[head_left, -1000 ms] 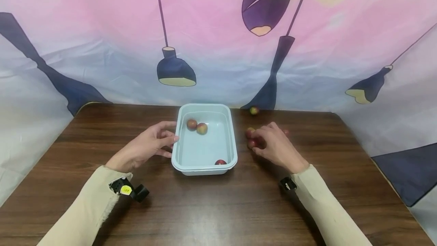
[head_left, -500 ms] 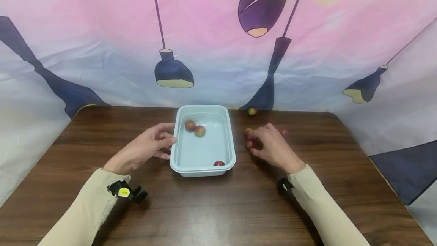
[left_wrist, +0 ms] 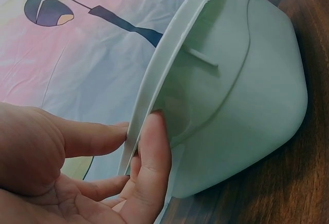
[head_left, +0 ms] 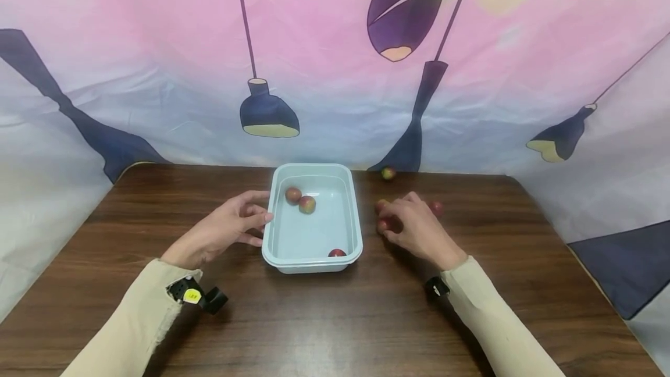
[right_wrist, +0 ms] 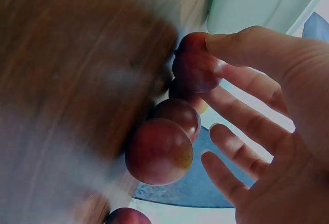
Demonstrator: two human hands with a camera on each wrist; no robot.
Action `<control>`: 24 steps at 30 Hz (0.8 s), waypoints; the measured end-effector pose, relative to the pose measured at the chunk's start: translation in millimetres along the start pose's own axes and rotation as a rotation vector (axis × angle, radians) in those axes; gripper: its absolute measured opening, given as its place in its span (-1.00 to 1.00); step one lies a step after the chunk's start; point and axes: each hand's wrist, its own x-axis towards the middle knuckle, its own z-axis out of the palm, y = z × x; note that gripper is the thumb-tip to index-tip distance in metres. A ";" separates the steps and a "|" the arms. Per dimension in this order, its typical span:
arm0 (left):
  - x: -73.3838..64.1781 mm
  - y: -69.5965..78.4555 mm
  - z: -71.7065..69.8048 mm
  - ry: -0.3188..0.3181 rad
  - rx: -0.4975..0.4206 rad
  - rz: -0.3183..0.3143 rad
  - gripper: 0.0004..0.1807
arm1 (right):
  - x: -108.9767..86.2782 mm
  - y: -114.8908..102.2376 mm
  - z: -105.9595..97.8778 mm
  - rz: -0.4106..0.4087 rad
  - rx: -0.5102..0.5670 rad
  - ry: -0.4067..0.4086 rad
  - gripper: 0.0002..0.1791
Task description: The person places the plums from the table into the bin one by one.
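Note:
A pale blue-green plastic tub (head_left: 316,234) stands mid-table, with two plums, a red one (head_left: 293,194) and a mottled one (head_left: 307,205), near its far left and a dark red plum (head_left: 337,253) at its near right corner. My left hand (head_left: 222,226) pinches the tub's left rim (left_wrist: 154,85) between thumb and fingers. To the right of the tub, my right hand (head_left: 421,228) pinches a red plum (right_wrist: 195,64) between thumb and index finger, low over the table. Its remaining fingers are spread apart, near other plums (right_wrist: 159,152).
Behind the right hand lie a plum (head_left: 382,205) partly covered by it and a red plum (head_left: 436,208) to its right. Farther back, a yellow-green and red plum (head_left: 388,173) sits by the table's rear edge. A printed cloth backdrop (head_left: 335,63) hangs behind the brown wooden table (head_left: 314,324).
The right hand has shifted very slightly left, showing more of the red plum on its right. The left hand keeps its hold on the tub rim. The head view has moved a little.

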 end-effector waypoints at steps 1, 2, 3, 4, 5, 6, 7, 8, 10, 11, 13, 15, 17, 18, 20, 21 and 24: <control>-0.1 0.3 0.3 0.001 0.004 0.000 -0.25 | -0.2 0.3 0.1 0.002 0.002 0.002 -0.71; -0.2 0.7 0.5 0.003 0.007 0.000 -0.25 | -0.3 0.4 0.1 -0.001 0.003 0.007 -0.72; -0.2 0.9 0.6 0.006 0.009 -0.001 -0.25 | -0.3 0.5 0.3 -0.002 0.002 0.010 -0.72; 0.0 0.9 0.6 0.007 0.010 -0.002 -0.25 | -0.3 0.4 0.5 -0.003 0.001 0.011 -0.71; 0.1 0.9 0.7 0.008 0.011 -0.003 -0.25 | -0.3 0.2 0.8 -0.004 0.002 0.013 -0.71; 0.3 0.7 0.9 0.008 0.011 -0.003 -0.25 | -0.3 0.2 1.2 -0.004 0.000 0.011 -0.71; 0.5 0.5 1.1 0.007 0.011 -0.004 -0.25 | -0.6 -0.1 1.4 -0.004 -0.002 0.010 -0.71; 0.8 0.0 1.5 0.006 0.010 -0.004 -0.25 | -1.0 -0.3 1.7 -0.003 -0.005 0.006 -0.72; 1.2 -1.0 1.8 0.002 0.006 -0.005 -0.25 | -1.5 -0.8 2.0 0.002 -0.007 -0.001 -0.71; 1.1 -1.3 1.8 0.000 0.004 -0.005 -0.25 | -1.6 -1.3 2.1 0.005 -0.008 -0.003 -0.72; 1.2 -1.6 2.0 0.000 0.002 -0.004 -0.25 | -1.7 -1.7 1.9 0.010 -0.013 -0.006 -0.72; 1.5 -1.7 2.0 0.002 0.002 -0.004 -0.25 | -1.7 -1.8 1.6 0.015 -0.014 -0.009 -0.72; 1.5 -1.3 1.8 0.007 0.004 -0.003 -0.25 | -1.3 -1.8 1.3 0.013 -0.017 -0.007 -0.72; 1.4 -1.2 1.6 0.010 0.005 -0.003 -0.25 | -1.1 -1.9 1.1 0.012 -0.016 -0.005 -0.71; 1.4 -1.4 1.1 0.008 0.003 -0.004 -0.26 | -0.8 -2.0 0.7 0.009 -0.015 -0.003 -0.71; 1.3 -1.6 0.8 0.006 0.001 -0.004 -0.26 | -0.7 -2.1 0.5 0.006 -0.015 -0.001 -0.69; 1.5 -2.2 0.2 0.000 -0.005 -0.003 -0.26 | -1.2 -2.6 -0.7 0.006 -0.011 -0.001 -0.67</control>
